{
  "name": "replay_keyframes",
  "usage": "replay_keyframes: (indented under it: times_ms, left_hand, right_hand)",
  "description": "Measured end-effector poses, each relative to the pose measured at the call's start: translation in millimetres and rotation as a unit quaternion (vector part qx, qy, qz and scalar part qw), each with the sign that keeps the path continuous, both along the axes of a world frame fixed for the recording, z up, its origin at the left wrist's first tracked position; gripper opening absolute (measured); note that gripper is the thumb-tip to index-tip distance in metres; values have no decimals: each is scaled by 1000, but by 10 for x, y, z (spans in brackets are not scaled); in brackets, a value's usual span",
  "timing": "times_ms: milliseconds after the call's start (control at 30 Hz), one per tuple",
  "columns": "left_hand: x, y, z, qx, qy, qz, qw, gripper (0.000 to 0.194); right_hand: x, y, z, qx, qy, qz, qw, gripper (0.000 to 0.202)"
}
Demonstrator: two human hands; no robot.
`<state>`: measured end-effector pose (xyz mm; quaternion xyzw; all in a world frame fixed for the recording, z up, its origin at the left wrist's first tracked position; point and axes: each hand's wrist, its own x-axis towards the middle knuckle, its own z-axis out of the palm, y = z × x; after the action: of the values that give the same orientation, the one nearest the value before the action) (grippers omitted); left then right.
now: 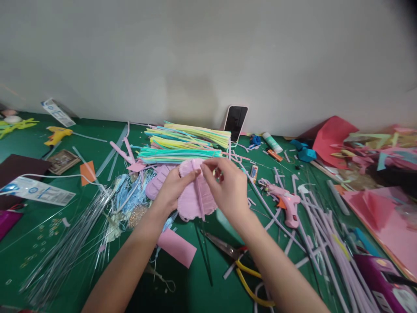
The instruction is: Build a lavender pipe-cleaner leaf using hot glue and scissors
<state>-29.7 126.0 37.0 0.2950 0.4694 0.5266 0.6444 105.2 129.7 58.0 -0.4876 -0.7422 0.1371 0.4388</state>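
Near the middle of the view, my left hand (172, 187) grips a lilac petal-shaped piece (192, 198) by its left side, thumb on its face. A narrow lilac strip runs down the middle of this piece. My right hand (224, 180) is at the piece's upper right edge, thumb and forefinger pinched close together; whatever is between those fingertips is too small to make out. Another lilac piece (158, 180) lies behind my left hand. Just below the hands are a pink paper rectangle (177, 247) and scissors with yellow handles (241, 261).
Bundled pipe cleaners (185, 143) and an upright phone (236, 121) are at the back. A pink glue gun (285, 202) and lilac stems (332, 243) lie right. Left are wires (71, 243), blue fringe (130, 193) and a yellow glue gun (57, 135). Red paper (332, 139) is far right.
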Motion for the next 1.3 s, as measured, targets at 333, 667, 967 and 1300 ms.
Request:
replay_keyframes:
  times_ms: [333, 667, 967, 1300]
  left_hand:
    - [-32, 24, 16, -26, 9, -20, 999, 40]
    - [-41, 32, -40, -29, -48, -1, 998, 37]
    - [-15, 32, -165, -15, 19, 46, 999, 36]
    - [-152, -205, -317, -82, 42, 112, 989, 41]
  right_hand:
    - [-263, 623, 356, -56, -328, 209, 920, 13]
    - [328, 484, 148, -121, -211, -10, 970, 19]
    - [153, -429, -261, -186, -193, 23, 963, 12]
    - [885, -666, -316, -338, -117, -20, 933, 20]
